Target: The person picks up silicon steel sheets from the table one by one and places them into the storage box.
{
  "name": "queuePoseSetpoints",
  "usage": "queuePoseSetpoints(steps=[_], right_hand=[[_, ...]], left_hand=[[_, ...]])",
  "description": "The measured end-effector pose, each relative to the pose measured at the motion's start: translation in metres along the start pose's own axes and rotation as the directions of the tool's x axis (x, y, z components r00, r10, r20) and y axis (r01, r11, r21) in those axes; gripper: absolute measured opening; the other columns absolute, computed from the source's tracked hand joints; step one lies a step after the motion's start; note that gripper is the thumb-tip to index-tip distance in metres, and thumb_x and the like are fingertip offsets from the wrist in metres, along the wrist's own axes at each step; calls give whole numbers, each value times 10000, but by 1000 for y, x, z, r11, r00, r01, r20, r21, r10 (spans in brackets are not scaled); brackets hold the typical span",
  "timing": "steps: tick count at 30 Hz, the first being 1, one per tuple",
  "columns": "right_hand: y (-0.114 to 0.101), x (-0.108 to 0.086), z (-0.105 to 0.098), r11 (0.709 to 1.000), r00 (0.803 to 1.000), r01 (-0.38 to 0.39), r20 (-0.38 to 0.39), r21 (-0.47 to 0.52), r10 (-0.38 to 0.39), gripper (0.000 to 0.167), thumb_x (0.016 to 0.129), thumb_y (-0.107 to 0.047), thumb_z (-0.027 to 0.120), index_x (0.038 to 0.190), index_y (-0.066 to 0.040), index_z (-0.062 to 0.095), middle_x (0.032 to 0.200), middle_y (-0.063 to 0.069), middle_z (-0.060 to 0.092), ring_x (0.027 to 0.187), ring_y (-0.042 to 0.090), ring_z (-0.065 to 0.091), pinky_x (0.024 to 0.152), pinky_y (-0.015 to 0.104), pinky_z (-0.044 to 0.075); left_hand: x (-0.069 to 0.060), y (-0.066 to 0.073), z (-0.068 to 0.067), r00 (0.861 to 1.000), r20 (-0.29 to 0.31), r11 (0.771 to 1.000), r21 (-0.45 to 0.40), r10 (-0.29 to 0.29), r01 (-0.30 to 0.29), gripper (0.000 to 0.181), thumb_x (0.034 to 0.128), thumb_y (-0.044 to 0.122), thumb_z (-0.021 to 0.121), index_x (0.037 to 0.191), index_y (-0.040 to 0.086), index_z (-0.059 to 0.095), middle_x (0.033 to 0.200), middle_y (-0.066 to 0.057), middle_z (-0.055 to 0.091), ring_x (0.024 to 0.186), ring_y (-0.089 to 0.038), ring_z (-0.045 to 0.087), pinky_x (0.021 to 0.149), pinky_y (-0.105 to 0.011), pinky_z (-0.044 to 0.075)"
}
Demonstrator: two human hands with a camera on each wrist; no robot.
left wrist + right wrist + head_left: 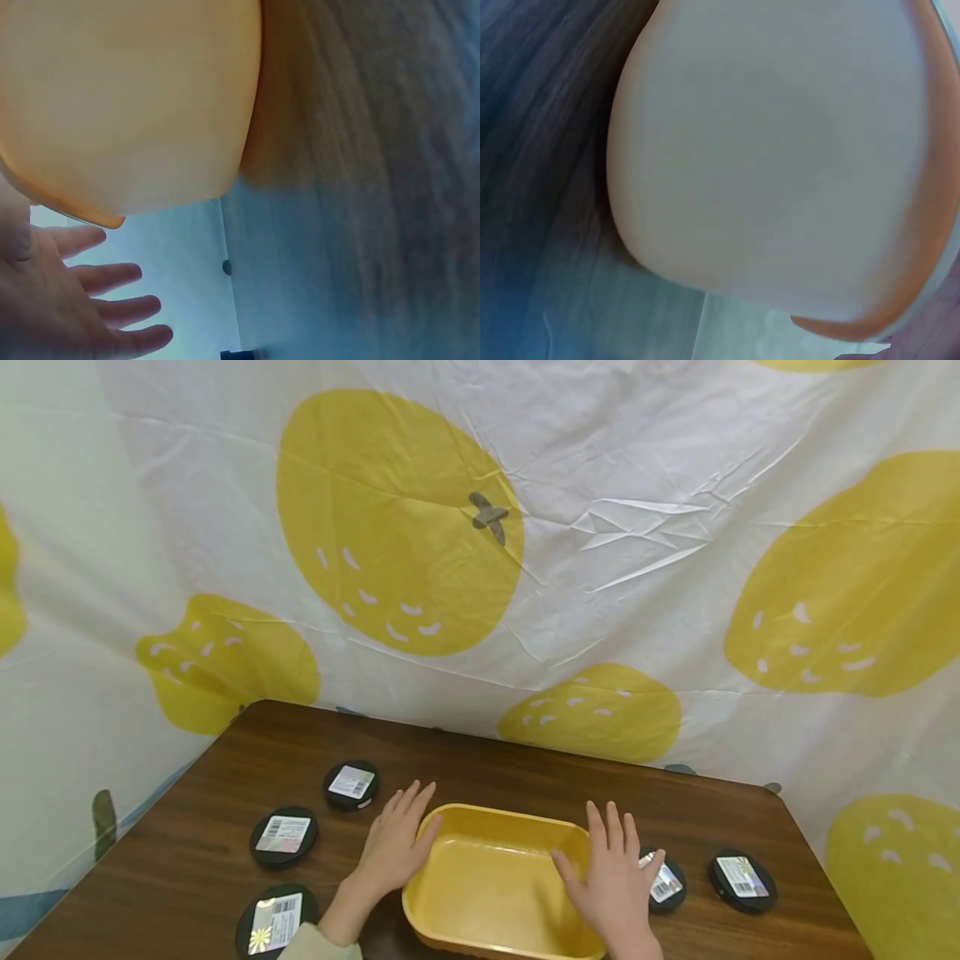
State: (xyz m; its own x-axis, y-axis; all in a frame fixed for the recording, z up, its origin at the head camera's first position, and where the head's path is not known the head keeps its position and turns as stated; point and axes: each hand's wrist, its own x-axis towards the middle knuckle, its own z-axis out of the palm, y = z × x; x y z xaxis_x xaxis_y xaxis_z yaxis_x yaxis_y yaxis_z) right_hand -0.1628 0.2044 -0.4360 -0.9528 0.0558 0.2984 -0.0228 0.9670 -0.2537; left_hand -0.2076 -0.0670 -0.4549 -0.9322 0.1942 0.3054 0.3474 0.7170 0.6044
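A yellow rectangular basin with rounded corners stands on the brown table in the head view, and nothing lies in it. At its left rim is my left hand, fingers straight and spread. Over the right rim hovers or rests my right hand, also with straight, parted fingers; contact is hard to tell. In the left wrist view the basin's outer wall fills the upper left, above the spread left hand. The right wrist view shows the opposite wall, with only a sliver of the right hand.
Black round discs with white barcode labels lie flat on the table: three on the left, including a near one and a far one, and two on the right, one partly behind my right hand. A lemon-print cloth hangs behind the table.
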Motion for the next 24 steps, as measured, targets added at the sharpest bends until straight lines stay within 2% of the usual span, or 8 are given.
queuePoseSetpoints(steps=[4,9,11,19,24], right_hand=[[4,-1,-4,999,1000,-30,7,32,30,723,881,-482,576,1425,-62,352,1460,251,294,1337,441,203,905,799,61],[12,-4,-7,997,998,-67,26,50,66,727,891,-501,548,1430,-62,338,1467,251,277,1341,442,191,908,795,58],[15,-5,-9,995,997,-77,35,56,75,724,897,-496,539,1433,-58,325,1469,256,266,1339,451,181,901,800,53],[26,-6,-14,989,993,-112,57,93,107,722,914,-490,513,1444,-54,290,1481,265,224,1328,476,183,907,797,73],[32,-7,-19,979,983,-169,98,115,158,722,929,-479,490,1457,-44,260,1487,272,195,1332,476,171,929,778,108]], left_hand=[[-1,-1,0,999,-1,992,-122,-33,33,449,975,237,458,1371,26,451,1389,-257,409,1248,-478,368,955,-655,312],[-2,-2,0,997,32,966,-247,-72,78,435,983,191,446,1368,-11,438,1385,-243,419,1262,-439,372,1005,-614,287],[-1,-3,0,997,33,961,-265,-70,76,422,980,162,443,1356,-29,443,1373,-240,433,1259,-426,383,1016,-594,288],[1,-5,2,998,-30,956,-292,-53,42,342,952,49,441,1259,-84,512,1247,-268,523,1179,-412,468,987,-543,358],[0,-4,1,998,-30,954,-298,-54,42,326,938,28,448,1230,-94,526,1220,-266,543,1161,-411,483,978,-537,370]])
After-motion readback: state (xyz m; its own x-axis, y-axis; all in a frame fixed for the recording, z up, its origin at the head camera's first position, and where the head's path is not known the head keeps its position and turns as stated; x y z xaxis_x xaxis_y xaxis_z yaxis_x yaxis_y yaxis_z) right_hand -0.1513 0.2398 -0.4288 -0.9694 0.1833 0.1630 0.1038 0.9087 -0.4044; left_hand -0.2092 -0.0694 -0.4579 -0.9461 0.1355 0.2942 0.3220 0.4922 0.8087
